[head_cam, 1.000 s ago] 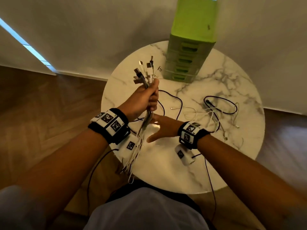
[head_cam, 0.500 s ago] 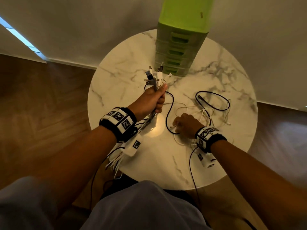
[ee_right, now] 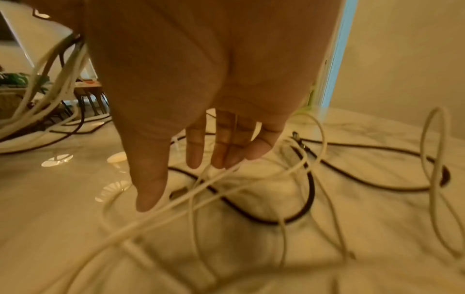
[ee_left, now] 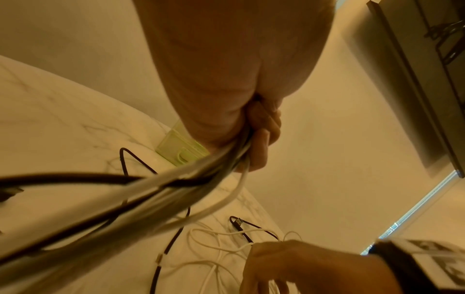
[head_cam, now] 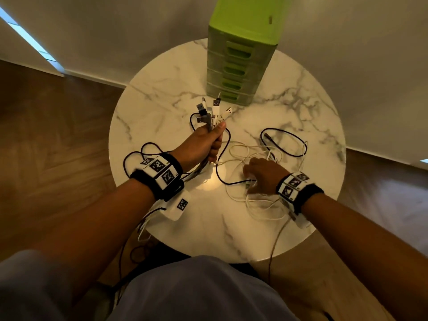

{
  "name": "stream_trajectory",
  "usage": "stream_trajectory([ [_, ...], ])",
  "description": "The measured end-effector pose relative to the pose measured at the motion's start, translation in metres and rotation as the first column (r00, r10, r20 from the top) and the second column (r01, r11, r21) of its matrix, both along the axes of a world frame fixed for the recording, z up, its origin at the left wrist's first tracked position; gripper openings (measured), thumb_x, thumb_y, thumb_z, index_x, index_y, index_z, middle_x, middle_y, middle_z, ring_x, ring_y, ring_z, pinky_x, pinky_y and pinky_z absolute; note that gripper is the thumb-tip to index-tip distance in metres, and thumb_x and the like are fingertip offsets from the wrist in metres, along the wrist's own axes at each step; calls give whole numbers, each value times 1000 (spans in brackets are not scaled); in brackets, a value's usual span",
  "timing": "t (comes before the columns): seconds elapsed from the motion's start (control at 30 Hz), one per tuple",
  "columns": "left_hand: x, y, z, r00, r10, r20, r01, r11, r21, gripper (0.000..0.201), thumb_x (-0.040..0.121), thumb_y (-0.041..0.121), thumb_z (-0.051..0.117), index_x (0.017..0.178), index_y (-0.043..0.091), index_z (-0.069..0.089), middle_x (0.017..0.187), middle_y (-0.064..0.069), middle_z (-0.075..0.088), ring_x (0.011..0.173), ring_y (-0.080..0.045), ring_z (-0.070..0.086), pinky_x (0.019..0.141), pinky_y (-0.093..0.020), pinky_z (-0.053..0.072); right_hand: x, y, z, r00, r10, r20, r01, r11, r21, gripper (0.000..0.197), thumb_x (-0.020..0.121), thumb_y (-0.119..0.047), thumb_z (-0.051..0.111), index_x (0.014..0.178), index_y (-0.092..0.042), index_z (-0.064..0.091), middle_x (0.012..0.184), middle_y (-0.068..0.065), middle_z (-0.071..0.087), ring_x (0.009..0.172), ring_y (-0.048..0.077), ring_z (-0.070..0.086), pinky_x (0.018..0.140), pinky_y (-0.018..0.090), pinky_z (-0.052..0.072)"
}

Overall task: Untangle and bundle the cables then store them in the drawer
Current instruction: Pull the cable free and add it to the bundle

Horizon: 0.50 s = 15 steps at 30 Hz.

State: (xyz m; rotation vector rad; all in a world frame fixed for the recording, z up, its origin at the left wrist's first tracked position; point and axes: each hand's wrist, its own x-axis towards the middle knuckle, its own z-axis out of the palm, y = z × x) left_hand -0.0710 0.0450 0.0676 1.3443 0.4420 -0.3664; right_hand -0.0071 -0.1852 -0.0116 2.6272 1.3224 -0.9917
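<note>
**Cables gathered in one fist, loose ones under the other hand**

Knees in grey-blue cloth (head_cam: 196, 290) fill the nearest part of the head view, at the rim of a round marble table (head_cam: 162, 93). Over the near half of the table, the right hand (head_cam: 264, 177) hovers palm down on a tangle of loose white cables (ee_right: 201, 199) and a black cable (ee_right: 276, 218); its fingers (ee_right: 195, 151) hang straight and relaxed, tips touching the white strands without closing on any. To the left and slightly farther, the left hand (head_cam: 203, 144) is curled tight around a bundle of cables (ee_left: 191, 179), white, grey and black together, gripped just below their USB plugs (head_cam: 212, 110), which fan upward; the tails trail back past the wrist and off the table edge. Farther right, a black cable loop (head_cam: 284, 142) lies flat on the marble. At the far edge stands a green drawer unit (head_cam: 240, 54), all drawers closed.
</note>
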Motion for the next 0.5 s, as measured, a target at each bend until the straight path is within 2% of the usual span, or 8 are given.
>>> stream_trajectory([
  [0.1, -3, -5, -2, 1000, 10, -5, -10, 1000, 3, 41, 108, 42, 40, 72, 22, 37, 58, 8, 27, 50, -10, 23, 50, -25, 26, -10, -5, -14, 999, 11, 30, -10, 999, -43, 59, 82, -49, 72, 129, -18, 53, 122, 8, 53, 112, 30, 53, 92, 40, 45],
  [0.23, -6, -11, -3, 1000, 23, 3, -23, 1000, -3, 41, 108, 41, 39, 72, 22, 38, 59, 7, 27, 52, -11, 22, 52, -27, 25, -7, -4, -15, 999, -45, -11, 44, 999, -16, 42, 90, -48, 64, 120, -19, 59, 115, 9, 60, 109, 29, 57, 92, 39, 44],
  [0.33, -10, -18, -7, 999, 29, 13, -29, 999, -18, 40, 108, 40, 39, 72, 22, 37, 59, 9, 27, 51, -10, 24, 51, -24, 27, 2, -4, 2, 986, -135, -99, 149, 977, 154, 32, 95, -43, 62, 103, -12, 67, 100, 9, 68, 96, 29, 62, 83, 36, 46],
  [0.4, -12, -23, -10, 1000, 2, 31, -1, 1000, -29, 39, 108, 39, 40, 73, 23, 37, 60, 10, 28, 53, -9, 24, 53, -24, 28, 8, -4, 19, 982, -144, -121, 173, 944, 281, 30, 97, -37, 60, 99, -9, 68, 94, 10, 68, 88, 26, 61, 77, 34, 44],
  [0.5, -16, -32, -14, 996, -65, 57, 67, 997, -37, 32, 107, 34, 45, 78, 21, 42, 63, 8, 28, 56, -10, 26, 56, -26, 29, 14, -3, 44, 975, -162, -152, 215, 860, 463, 29, 97, -37, 59, 92, -11, 70, 85, 1, 65, 80, 12, 55, 72, 20, 40],
])
